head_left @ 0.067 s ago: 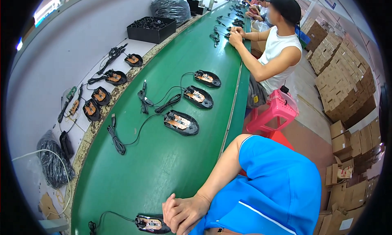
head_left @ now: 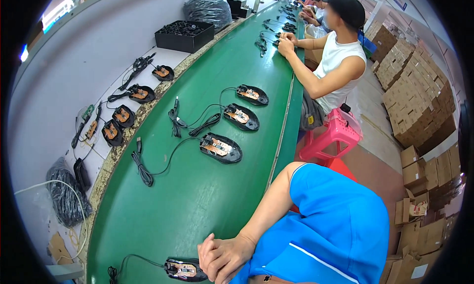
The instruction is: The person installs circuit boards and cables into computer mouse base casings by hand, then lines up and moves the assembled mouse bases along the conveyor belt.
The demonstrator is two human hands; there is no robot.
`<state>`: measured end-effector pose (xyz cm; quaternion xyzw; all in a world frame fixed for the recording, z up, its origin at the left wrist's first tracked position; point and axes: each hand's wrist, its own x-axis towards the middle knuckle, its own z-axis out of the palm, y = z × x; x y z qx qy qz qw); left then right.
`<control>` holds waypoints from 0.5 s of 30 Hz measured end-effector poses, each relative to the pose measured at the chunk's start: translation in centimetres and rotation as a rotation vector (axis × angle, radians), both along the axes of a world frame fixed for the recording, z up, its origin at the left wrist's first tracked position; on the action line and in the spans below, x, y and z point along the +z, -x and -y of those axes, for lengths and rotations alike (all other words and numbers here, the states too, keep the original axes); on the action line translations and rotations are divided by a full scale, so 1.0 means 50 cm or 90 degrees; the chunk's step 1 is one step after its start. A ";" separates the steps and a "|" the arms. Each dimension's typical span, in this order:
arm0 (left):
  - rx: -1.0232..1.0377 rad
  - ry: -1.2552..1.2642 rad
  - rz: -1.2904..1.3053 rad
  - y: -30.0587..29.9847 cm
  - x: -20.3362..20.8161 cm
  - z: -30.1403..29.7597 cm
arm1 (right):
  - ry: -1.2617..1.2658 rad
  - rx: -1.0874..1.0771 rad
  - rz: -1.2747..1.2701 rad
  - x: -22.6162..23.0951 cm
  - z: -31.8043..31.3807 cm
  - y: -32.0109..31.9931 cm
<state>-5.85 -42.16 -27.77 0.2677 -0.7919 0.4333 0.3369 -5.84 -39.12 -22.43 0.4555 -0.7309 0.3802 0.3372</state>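
Observation:
At the bottom of the head view, my right hand has its fingers curled and closed. What lies inside them, if anything, is hidden. My left hand is mostly or wholly covered; a fingertip beside the right knuckles may belong to it, but I cannot tell. Right by the fingers lies an opened computer mouse, a black shell with a copper-coloured circuit board, its cable running left. Farther up the green belt rest three more opened mice, the nearest one with its coiled cable to the left.
Several opened mice line the white ledge left of the belt. A black box of small parts and plastic bags stand there too. A co-worker sits beyond me near a pink stool. Cartons are stacked at right.

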 end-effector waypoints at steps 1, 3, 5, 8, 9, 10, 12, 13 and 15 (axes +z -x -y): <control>0.012 0.003 0.021 -0.008 0.025 -0.003 | 0.001 -0.005 -0.002 -0.002 0.000 0.000; 0.035 0.012 0.062 -0.017 0.057 -0.007 | 0.006 -0.019 -0.008 -0.019 0.025 -0.001; 0.041 0.011 0.077 -0.017 0.042 0.001 | 0.010 -0.028 -0.013 -0.008 -0.001 0.006; 0.049 0.002 0.131 -0.019 0.013 0.014 | 0.016 -0.048 -0.018 -0.016 0.012 -0.004; 0.049 0.002 0.131 -0.018 0.013 0.014 | 0.017 -0.054 -0.019 -0.018 0.013 -0.004; 0.049 0.005 0.127 -0.018 0.015 0.013 | 0.018 -0.061 -0.019 -0.019 0.012 -0.005; 0.049 0.009 0.120 -0.017 0.017 0.009 | 0.019 -0.075 -0.019 -0.019 0.008 -0.007; 0.049 0.011 0.117 -0.016 0.018 0.007 | 0.020 -0.081 -0.019 -0.028 0.023 -0.003; 0.038 0.002 0.113 -0.015 0.016 0.004 | 0.019 -0.099 -0.017 -0.025 0.023 -0.003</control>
